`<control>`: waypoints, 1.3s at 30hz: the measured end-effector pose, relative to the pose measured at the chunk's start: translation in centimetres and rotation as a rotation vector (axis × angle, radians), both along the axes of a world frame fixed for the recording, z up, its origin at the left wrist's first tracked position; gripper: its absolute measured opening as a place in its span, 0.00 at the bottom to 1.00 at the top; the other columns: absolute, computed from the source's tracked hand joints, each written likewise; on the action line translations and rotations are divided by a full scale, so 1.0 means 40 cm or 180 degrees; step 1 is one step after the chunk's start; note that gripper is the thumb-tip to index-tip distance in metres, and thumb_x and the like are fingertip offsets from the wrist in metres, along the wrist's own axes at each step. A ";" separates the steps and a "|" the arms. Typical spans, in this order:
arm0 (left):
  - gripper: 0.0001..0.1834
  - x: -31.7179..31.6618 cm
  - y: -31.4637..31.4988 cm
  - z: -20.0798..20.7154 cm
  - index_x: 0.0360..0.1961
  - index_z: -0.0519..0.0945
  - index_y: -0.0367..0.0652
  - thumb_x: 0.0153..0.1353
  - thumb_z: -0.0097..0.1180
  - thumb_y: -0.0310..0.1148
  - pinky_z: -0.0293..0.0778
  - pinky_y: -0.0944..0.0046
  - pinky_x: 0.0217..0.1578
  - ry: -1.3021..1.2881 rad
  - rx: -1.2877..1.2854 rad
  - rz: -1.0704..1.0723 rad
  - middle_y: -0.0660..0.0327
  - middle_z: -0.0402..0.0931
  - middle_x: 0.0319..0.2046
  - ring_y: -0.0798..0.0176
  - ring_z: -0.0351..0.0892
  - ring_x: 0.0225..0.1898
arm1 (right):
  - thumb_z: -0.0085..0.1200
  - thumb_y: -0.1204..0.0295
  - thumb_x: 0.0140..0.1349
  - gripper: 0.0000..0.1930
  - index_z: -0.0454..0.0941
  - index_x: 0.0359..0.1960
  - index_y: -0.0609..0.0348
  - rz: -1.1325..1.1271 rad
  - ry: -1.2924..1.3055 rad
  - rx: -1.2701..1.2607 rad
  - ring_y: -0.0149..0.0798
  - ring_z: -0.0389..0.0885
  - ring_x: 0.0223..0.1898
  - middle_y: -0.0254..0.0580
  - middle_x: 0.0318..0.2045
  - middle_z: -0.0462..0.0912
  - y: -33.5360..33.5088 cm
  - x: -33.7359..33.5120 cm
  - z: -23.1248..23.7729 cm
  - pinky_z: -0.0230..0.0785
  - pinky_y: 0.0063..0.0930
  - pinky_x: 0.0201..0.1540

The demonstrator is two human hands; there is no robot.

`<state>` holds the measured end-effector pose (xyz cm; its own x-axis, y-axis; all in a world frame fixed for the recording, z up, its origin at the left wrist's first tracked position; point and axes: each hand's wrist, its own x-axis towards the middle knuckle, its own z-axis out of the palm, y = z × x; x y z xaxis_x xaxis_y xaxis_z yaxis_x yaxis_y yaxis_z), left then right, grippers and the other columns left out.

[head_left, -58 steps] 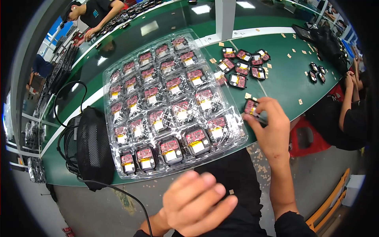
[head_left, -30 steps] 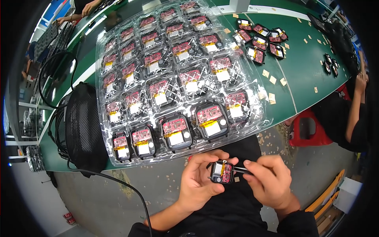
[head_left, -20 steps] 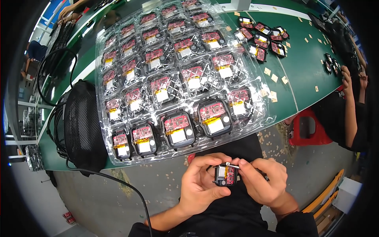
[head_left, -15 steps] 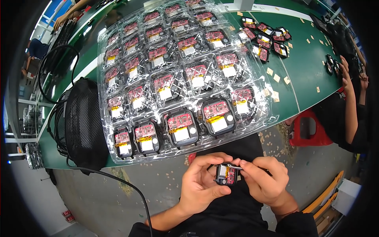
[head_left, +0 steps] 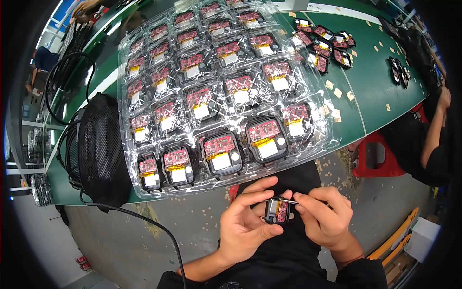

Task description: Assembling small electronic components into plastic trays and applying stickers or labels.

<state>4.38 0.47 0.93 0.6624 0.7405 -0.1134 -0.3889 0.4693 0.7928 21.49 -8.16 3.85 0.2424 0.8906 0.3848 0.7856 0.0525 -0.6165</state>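
Note:
Above my lap, my left hand [head_left: 244, 222] holds a small black smartwatch case [head_left: 277, 211] between its thumb and fingers. The case's open side faces me, showing a red circuit board, a silvery battery and yellow tape. From the right, my right hand [head_left: 326, 217] pinches slim metal tweezers [head_left: 290, 202], their tip over the upper edge of the case. Their far end is mostly hidden by my fingers. Just beyond my hands lies a clear plastic tray [head_left: 202, 180] with rows of similar open cases [head_left: 222, 153].
Loose watch cases [head_left: 322, 47] are heaped on the green table [head_left: 370, 103] at the far right, near scattered paper squares [head_left: 338, 93]. A black mesh bag [head_left: 103, 154] with a cable sits at left. On the right, a co-worker's arm [head_left: 435, 130] is beside a red stool [head_left: 378, 159].
My left index finger has lifted, and the watch case has shifted slightly with the tweezers staying at its top edge. The co-worker's hand at right has drawn back from the dark pieces, now grouped together.

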 end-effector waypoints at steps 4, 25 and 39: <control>0.34 0.007 0.006 0.001 0.62 0.73 0.38 0.56 0.75 0.29 0.74 0.44 0.65 -0.0021 0.0105 -0.0052 0.39 0.62 0.69 0.39 0.75 0.64 | 0.73 0.81 0.45 0.18 0.87 0.42 0.60 -0.0061 0.0086 -0.0036 0.34 0.79 0.21 0.37 0.30 0.78 0.001 0.005 -0.001 0.71 0.27 0.21; 0.22 0.042 0.012 0.043 0.43 0.86 0.37 0.44 0.79 0.19 0.86 0.54 0.49 0.0838 0.2709 0.0876 0.49 0.81 0.46 0.44 0.86 0.50 | 0.74 0.72 0.53 0.17 0.86 0.44 0.63 0.0256 0.1440 -0.0244 0.28 0.77 0.24 0.44 0.36 0.82 -0.028 0.029 0.044 0.71 0.21 0.24; 0.20 0.058 0.072 0.095 0.51 0.84 0.48 0.56 0.74 0.29 0.82 0.52 0.50 0.0986 0.4714 0.1533 0.55 0.84 0.47 0.50 0.87 0.48 | 0.70 0.73 0.58 0.11 0.83 0.40 0.58 0.0412 0.0820 0.0372 0.37 0.88 0.30 0.45 0.36 0.87 0.044 0.006 0.109 0.80 0.25 0.31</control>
<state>6.68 3.37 4.75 0.4326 0.4384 0.7878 -0.0102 -0.8714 0.4905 21.74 -6.38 8.23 0.2328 0.8738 0.4270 0.5863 0.2242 -0.7784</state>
